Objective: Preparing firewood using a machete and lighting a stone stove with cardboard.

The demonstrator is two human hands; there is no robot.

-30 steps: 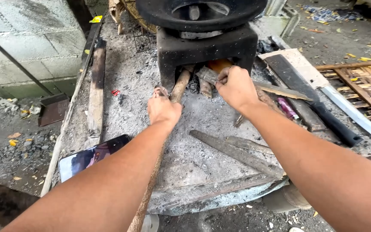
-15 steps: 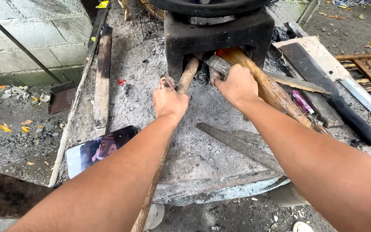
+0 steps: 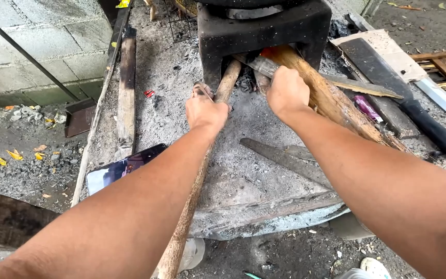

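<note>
Nearest the camera: bare forearms stretched out over an ash-covered surface [image 3: 264,134], its front edge cracked and flaking. Below the left arm, a phone [image 3: 125,168] lying face up with its screen lit, near the surface's left edge. Beside it, a weathered plank [image 3: 126,88] running away along that edge. At centre, a flat grey slat [image 3: 285,160] lying loose in the ash.

Further out, left hand [image 3: 206,109] closed around a long round stick [image 3: 202,170], the stick reaching from the bottom of the view up to the stove's mouth. Right hand [image 3: 286,92] closed on firewood at that same mouth, fingers wrapped over a thin flat piece [image 3: 264,65] and lying against a thick split log [image 3: 331,101] (exactly which piece is gripped, hard to tell). Log slanting from the opening down toward the right, its far end glowing orange inside.

To the right, a long machete [image 3: 398,98] with a black handle resting on a pale board, a small purple object [image 3: 366,107] just beside it.

Farthest off, a blackened block stove [image 3: 264,31] with a dark pan on top, a grey block wall [image 3: 37,41] to the left, yellow leaves scattered on the ground below.
</note>
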